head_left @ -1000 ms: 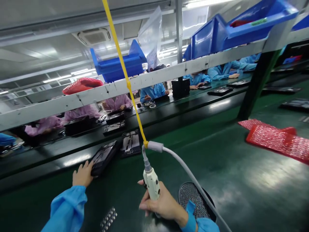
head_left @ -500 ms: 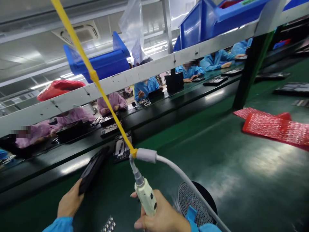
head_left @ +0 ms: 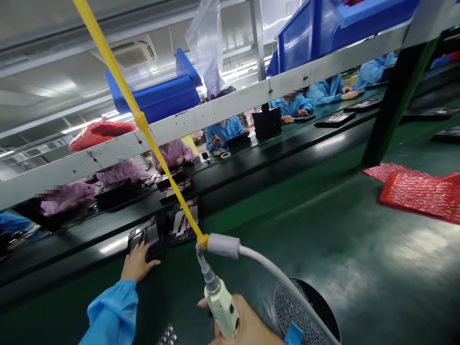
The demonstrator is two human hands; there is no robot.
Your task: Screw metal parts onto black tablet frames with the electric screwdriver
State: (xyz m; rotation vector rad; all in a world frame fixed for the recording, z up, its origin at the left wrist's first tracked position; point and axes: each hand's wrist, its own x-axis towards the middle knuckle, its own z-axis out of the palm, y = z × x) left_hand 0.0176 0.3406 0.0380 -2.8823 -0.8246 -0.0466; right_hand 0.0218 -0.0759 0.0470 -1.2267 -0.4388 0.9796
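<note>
Right hand (head_left: 251, 330) has a closed grip round the screwdriver (head_left: 223, 312); left of it, the left hand (head_left: 137, 262) rests, grip open, on a black device (head_left: 145, 235), which likely needs clasping next.

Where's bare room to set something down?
Bare: green mat between the round black mesh dish and the red bubble-wrap sheets. Crowded: the black conveyor belt with dark devices by the left hand; the cream screwdriver in the right hand.
</note>
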